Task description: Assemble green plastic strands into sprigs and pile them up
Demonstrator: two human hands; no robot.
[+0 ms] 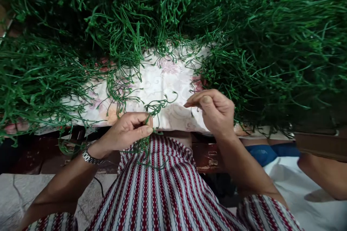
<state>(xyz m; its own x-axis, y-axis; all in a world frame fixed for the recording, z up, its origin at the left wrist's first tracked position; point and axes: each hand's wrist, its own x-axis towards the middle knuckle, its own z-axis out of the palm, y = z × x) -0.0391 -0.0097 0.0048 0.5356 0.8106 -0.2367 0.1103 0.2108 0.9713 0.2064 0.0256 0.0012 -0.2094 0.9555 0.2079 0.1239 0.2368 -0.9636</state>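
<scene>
My left hand (130,130) is closed around a small bunch of thin green stems (155,108), which stick up past the thumb and hang down over my striped lap. My right hand (214,110) hovers just to the right of that bunch, its fingertips pinched together; whatever is between them is too fine to make out. A metal watch (90,158) sits on my left wrist. Both hands are above the near edge of a white flowered cloth (162,79).
Big heaps of the same green stems (271,43) cover the cloth on the left, back and right. My red-and-white striped garment (159,195) fills the foreground. Another person's arm (325,173) and blue-and-white fabric (271,153) lie at lower right.
</scene>
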